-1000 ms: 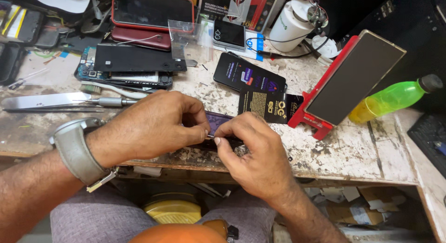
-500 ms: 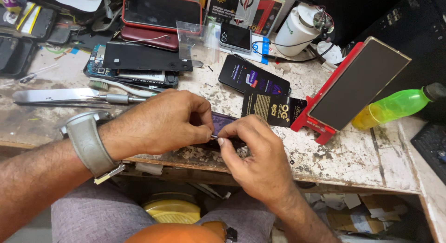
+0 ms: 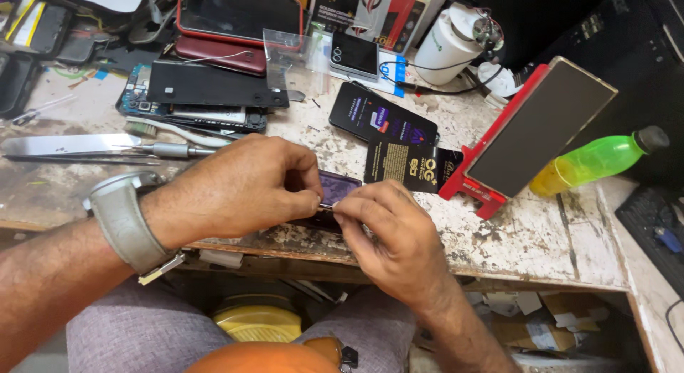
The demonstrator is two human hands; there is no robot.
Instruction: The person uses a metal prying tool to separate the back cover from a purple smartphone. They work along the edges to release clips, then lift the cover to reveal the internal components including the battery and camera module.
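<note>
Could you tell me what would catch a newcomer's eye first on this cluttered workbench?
Probably the two hands meeting at the bench's near edge: the left hand and right hand pinch at a small dark purple-sheened part between their fingertips. To the right, a phone leans in a red stand, with a bright green bottle lying beside it. Behind the hands lie opened phones and long metal tweezers.

Two flat black packets on the bench centre: one tilted [image 3: 381, 120], one just below it with gold print [image 3: 412, 166]. Dark screen panel [image 3: 538, 127] propped on a red stand at right. Red-framed tablet screen [image 3: 239, 13] top centre. Black-and-red retail cards [image 3: 370, 6] behind it.
</note>
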